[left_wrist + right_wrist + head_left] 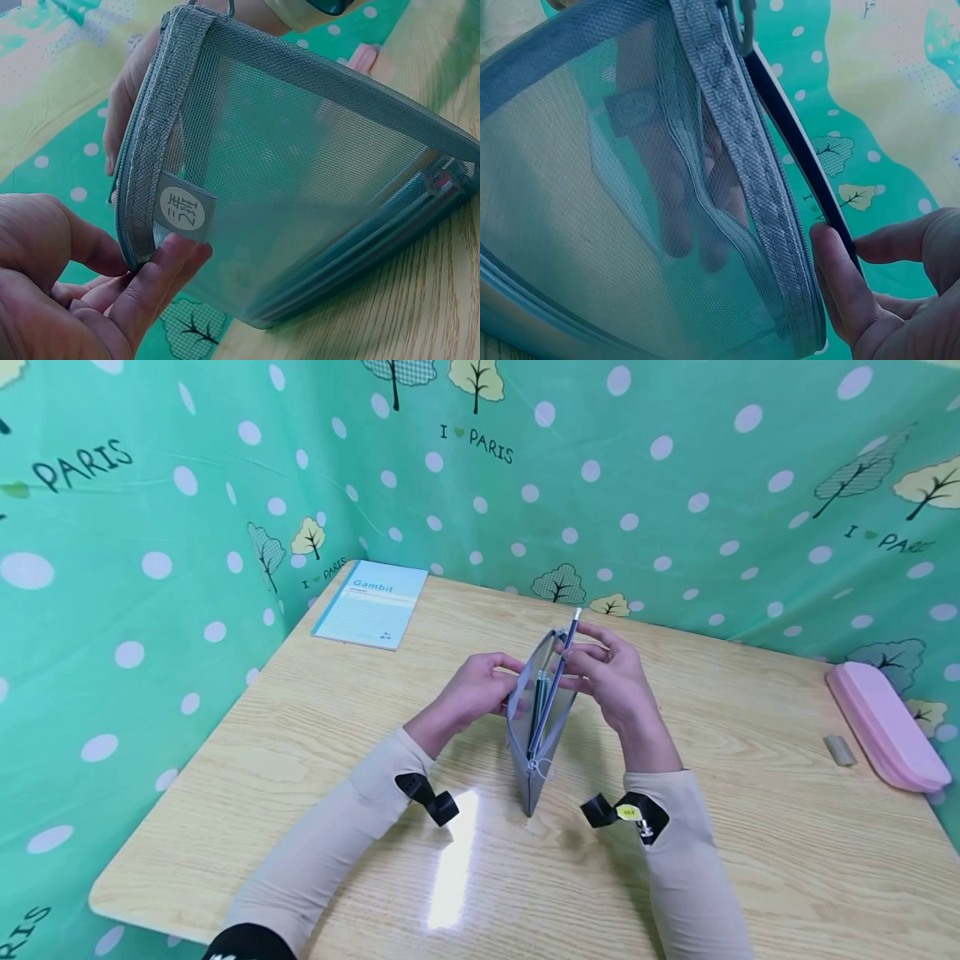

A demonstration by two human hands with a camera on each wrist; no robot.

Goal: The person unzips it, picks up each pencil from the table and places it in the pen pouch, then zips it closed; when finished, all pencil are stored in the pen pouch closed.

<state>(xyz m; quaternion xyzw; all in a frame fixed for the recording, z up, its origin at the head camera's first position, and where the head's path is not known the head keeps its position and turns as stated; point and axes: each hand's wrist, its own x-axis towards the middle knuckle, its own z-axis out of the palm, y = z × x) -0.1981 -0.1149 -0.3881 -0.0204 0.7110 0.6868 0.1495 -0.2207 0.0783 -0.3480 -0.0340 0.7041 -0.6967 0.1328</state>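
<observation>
A grey mesh zip pouch [529, 789] stands upright over the table, its zipped mouth spread apart. My left hand [474, 692] pinches the pouch's edge near a small fabric label [184, 208], thumb on one side and fingers on the other. Between the thumb and fingers of my right hand [618, 685] is a dark blue pencil [568, 643] with a white end. The pencil slants down into the pouch's mouth, its white end sticking out above. Several more pencils [540, 689] lie inside, showing through the mesh in the left wrist view.
A light blue notebook [375, 606] marked "Gambit" lies at the table's back left corner. At the far right are a pink pencil case [885, 722] and a small grey eraser [839, 750]. Green dotted cloth [480, 539] hangs behind and left of the wooden table [315, 752].
</observation>
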